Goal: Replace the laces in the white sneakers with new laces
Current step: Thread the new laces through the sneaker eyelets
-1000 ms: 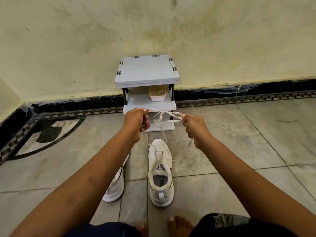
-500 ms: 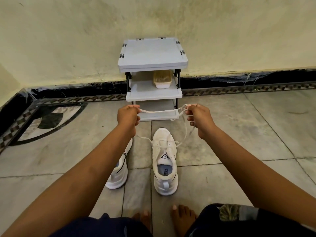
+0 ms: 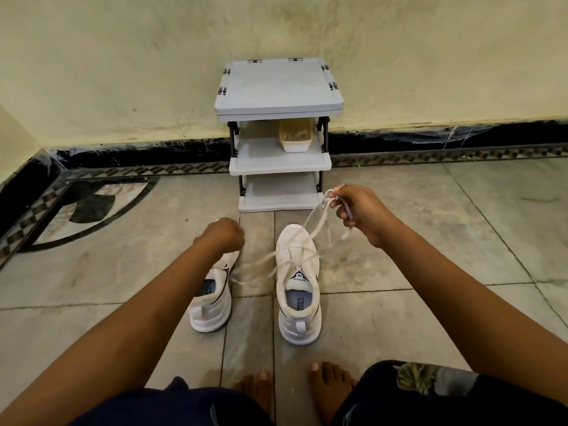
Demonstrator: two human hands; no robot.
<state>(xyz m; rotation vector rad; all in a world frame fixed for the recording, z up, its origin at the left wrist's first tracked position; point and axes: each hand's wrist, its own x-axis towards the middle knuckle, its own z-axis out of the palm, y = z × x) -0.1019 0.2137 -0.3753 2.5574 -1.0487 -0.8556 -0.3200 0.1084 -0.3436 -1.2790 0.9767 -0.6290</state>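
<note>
Two white sneakers stand on the tiled floor. In the right sneaker (image 3: 298,290) a white lace (image 3: 310,229) is threaded through the front eyelets. My right hand (image 3: 358,212) is raised above and right of its toe, pinching looped strands of that lace. Another blurred strand trails left from the shoe towards the left sneaker (image 3: 212,305), which my left forearm partly covers. My left hand (image 3: 222,235) hovers over that shoe's toe with its back to the camera and fingers curled under. Whether it holds the strand is hidden.
A small grey three-tier rack (image 3: 278,87) stands against the wall just beyond the shoes, with a beige tray (image 3: 295,136) on its middle shelf. My bare feet (image 3: 329,385) and knees are at the bottom edge. A black skirting runs along the wall.
The lace stretched between both hands has gone slack. My left hand dropped down and left towards the left sneaker; my right hand stayed raised, still pinching the lace.
</note>
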